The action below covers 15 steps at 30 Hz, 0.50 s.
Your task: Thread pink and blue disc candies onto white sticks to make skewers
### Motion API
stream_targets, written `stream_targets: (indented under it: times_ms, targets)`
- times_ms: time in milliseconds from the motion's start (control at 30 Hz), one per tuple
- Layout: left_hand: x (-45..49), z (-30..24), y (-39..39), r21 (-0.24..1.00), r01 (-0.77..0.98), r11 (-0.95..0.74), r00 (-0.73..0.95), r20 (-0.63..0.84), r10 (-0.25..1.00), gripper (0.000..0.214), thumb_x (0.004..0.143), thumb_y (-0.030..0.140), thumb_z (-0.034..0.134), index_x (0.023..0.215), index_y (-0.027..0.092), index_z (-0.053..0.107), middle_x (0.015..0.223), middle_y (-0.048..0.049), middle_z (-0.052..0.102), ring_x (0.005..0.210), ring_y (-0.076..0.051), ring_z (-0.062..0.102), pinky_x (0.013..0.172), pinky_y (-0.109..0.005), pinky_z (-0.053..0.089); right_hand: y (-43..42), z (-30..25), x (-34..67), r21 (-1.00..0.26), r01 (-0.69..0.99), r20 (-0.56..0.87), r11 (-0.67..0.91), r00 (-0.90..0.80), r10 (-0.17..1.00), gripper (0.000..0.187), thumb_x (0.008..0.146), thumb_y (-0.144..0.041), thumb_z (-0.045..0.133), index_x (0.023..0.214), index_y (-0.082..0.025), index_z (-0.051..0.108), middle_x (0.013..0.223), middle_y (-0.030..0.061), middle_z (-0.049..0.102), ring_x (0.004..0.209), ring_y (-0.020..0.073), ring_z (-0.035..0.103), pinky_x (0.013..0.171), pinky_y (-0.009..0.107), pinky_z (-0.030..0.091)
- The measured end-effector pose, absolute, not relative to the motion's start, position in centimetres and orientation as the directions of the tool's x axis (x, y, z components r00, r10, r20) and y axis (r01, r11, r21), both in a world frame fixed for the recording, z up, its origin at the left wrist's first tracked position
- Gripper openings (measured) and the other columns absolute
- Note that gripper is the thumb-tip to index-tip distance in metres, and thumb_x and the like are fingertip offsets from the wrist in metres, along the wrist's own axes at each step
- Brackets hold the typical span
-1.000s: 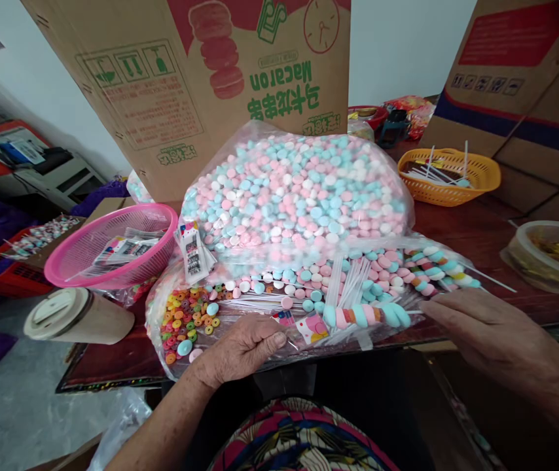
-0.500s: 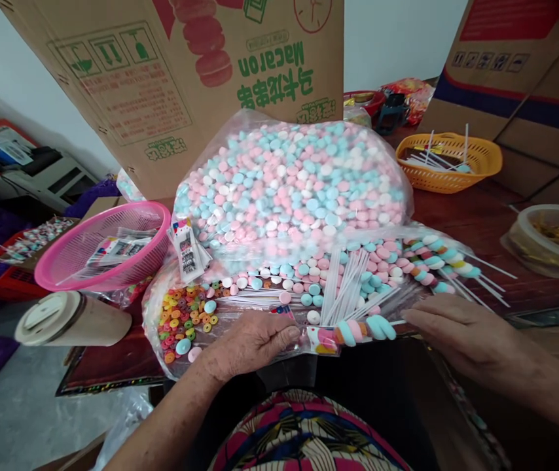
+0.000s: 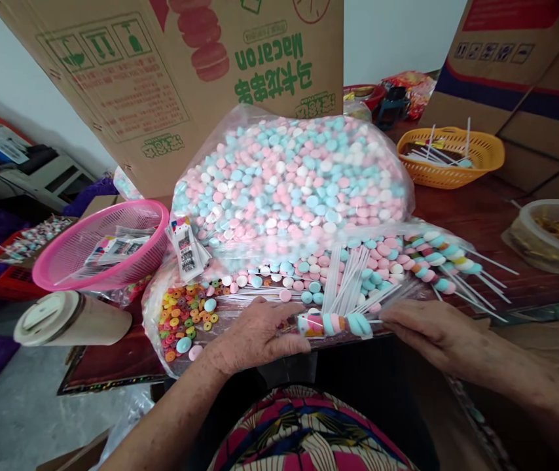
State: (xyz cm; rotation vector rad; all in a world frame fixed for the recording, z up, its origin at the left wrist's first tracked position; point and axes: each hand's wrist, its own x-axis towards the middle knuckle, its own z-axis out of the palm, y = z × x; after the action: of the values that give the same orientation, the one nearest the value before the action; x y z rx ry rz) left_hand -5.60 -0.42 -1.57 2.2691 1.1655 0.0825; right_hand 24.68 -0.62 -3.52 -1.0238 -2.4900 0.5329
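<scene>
A marshmallow skewer with blue and pink sweets lies crosswise at the table's front edge, inside a clear printed sleeve. My left hand is around the sleeve's left end, thumb stretched along its lower side; the fingertips are partly hidden. At the right, my right hand pinches the skewer's white stick. Just behind lie white sticks, loose pink, blue and white sweets and small coloured candy rings. Several finished skewers rest beyond my right hand.
A big clear bag of sweets stands before a cardboard box. Left are a pink basket with sleeves and a lidded cup. Right are a yellow basket and a tub of gold ties.
The sleeve now covers more of the skewer, reaching over the blue end. My right hand and the skewer have moved left toward my left hand, whose thumb has shifted lower.
</scene>
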Motion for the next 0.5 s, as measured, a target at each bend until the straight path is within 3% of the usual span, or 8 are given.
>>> stream_targets:
  times_ms: [67,300,400,500]
  targets:
    - [-5.2,-1.8,-0.4,0.527,0.724,-0.444,0.630,-0.245,0.737,0.063,0.077,0.065,0.052,0.123,0.022,0.053,0.105,-0.0073,0.065,0.096,-0.027,0.057,0.083,-0.035,0.041,-0.6,-3.6,24.4,-0.484,0.561,0.186,0.672,-0.685,0.705,0.020,0.090,-0.018,0.042,0.087,-0.020,0.062,0.075,0.0034,0.064,0.067,0.0135,0.059,0.061,0.022,0.043]
    - [-2.6,-3.3,-0.1,0.696,0.683,-0.220,0.639,-0.424,0.642,0.047,0.067,0.055,0.069,0.097,0.019,0.062,0.085,-0.0009,0.064,0.077,-0.020,0.058,0.062,-0.025,0.039,-0.9,-3.1,21.7,-0.351,0.561,0.043,0.750,-0.790,0.612,0.022,0.085,-0.008,0.039,0.083,-0.017,0.059,0.073,0.0038,0.060,0.064,0.0138,0.054,0.056,0.025,0.033]
    - [-1.9,-3.2,0.1,0.722,0.678,-0.136,0.627,-0.471,0.621,0.062,0.060,0.049,0.076,0.111,0.020,0.057,0.095,-0.0023,0.064,0.085,-0.022,0.059,0.065,-0.026,0.042,-0.7,-3.3,20.6,-0.331,0.579,-0.017,0.745,-0.793,0.608,0.019,0.081,-0.006,0.042,0.079,-0.016,0.058,0.072,0.0033,0.061,0.061,0.0130,0.052,0.054,0.025,0.029]
    - [-2.5,-2.3,0.1,0.693,0.702,-0.163,0.593,-0.443,0.673,0.092,0.056,0.052,0.077,0.133,0.022,0.038,0.113,-0.0076,0.061,0.101,-0.028,0.058,0.080,-0.032,0.044,-0.3,-3.7,20.9,-0.389,0.580,-0.027,0.716,-0.784,0.620,0.019,0.081,-0.006,0.042,0.079,-0.017,0.057,0.072,0.0027,0.061,0.061,0.0129,0.052,0.054,0.025,0.030]
